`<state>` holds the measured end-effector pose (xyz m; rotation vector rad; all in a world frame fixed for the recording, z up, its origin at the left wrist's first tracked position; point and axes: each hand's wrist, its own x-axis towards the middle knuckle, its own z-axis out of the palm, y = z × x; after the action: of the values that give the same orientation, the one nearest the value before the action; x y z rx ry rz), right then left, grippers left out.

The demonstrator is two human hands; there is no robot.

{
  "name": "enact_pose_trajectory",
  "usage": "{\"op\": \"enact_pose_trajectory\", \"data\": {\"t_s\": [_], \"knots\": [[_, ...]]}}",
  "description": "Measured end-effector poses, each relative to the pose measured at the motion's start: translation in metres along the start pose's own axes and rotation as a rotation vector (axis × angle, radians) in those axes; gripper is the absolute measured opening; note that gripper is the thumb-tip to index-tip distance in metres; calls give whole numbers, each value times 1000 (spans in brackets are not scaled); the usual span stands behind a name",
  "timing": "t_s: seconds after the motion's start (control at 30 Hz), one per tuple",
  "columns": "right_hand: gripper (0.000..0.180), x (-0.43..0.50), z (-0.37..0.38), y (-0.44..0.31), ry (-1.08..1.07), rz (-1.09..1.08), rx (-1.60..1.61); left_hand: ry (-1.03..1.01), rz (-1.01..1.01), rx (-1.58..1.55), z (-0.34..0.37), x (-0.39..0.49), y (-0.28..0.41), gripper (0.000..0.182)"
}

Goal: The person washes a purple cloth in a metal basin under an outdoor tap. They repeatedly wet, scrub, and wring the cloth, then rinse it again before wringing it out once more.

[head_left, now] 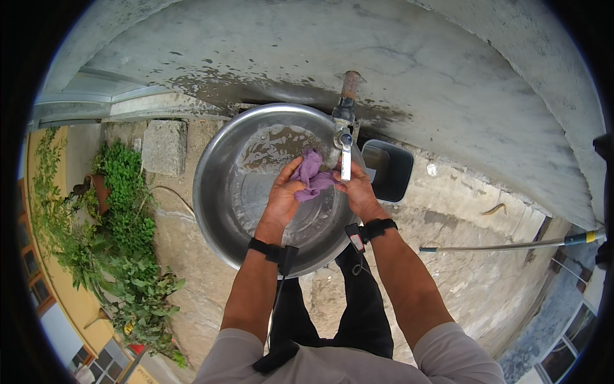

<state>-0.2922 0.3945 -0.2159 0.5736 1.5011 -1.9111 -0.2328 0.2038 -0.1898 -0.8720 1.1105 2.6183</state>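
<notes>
A wet-looking purple cloth (312, 178) is bunched between my two hands above a large round metal basin (211, 201). My left hand (284, 192) grips its left side with thumb and fingers. On the other side, my right hand (357, 187) pinches the cloth's right end, close beside the tap's lever. The metal tap (344, 129) comes out of the wall and reaches over the basin's right rim; its lever handle points towards me. Shallow water with some foam (278, 146) lies in the far part of the basin. Both wrists wear black straps with small devices.
A dark plastic bin (394, 170) stands right of the basin, against the marble-like wall (307, 48). On the left are a stone block (164, 147) and green plants (127, 216). A metal pole (499, 247) extends in from the right.
</notes>
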Motion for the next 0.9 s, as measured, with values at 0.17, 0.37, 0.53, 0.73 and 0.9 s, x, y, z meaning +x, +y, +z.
{"op": "enact_pose_trajectory", "data": {"t_s": [0.17, 0.37, 0.53, 0.73, 0.9], "knots": [[38, -9, 19, -5, 2, -10, -168, -22, 88, 266, 20, 3, -11, 70], [23, -2, 6, -7, 94, 105, 265, 112, 201, 262, 14, 1, -15, 62], [22, 9, -12, 2, -52, 129, 455, 207, 74, 242, 1, -3, -18, 54], [25, 12, -4, 6, -80, 144, 568, 111, 183, 117, -5, -11, -35, 44], [43, 2, 6, 2, -198, 91, 735, 389, -138, 68, -17, -14, -36, 32]]}}
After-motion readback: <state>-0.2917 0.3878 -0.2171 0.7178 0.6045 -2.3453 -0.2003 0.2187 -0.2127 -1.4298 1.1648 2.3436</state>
